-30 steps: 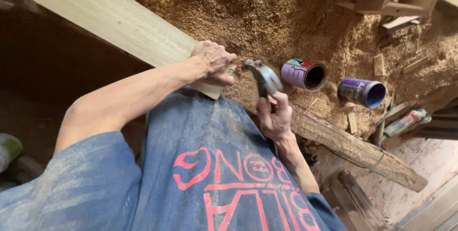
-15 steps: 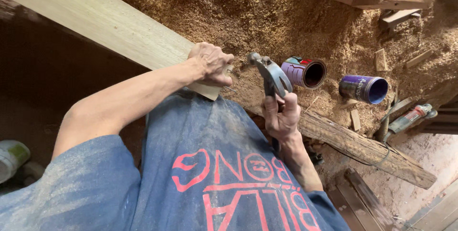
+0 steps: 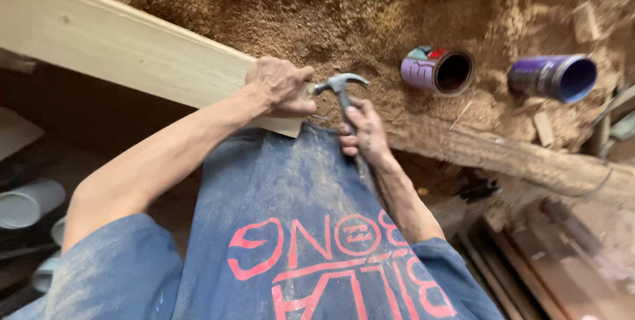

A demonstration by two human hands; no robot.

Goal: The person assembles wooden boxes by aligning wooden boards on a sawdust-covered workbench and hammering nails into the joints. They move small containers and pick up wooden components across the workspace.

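Warm daylight from above, brightest on the plank and sawdust. Left side under the plank is in deep shadow. Slight motion blur on the hammer. Corners are soft and stretched by the wide lens. No glare.

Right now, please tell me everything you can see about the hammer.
The hammer is a claw hammer with a grey metal head, slightly shiny, one end curved. Its dark shaft runs down from the head into the right hand, which wraps it close under the head; the lower part of the handle is mostly hidden. It stands nearly upright in the picture, with the head beside the end of the pale wooden plank, next to the left hand gripping that end. Behind it lies sawdust.
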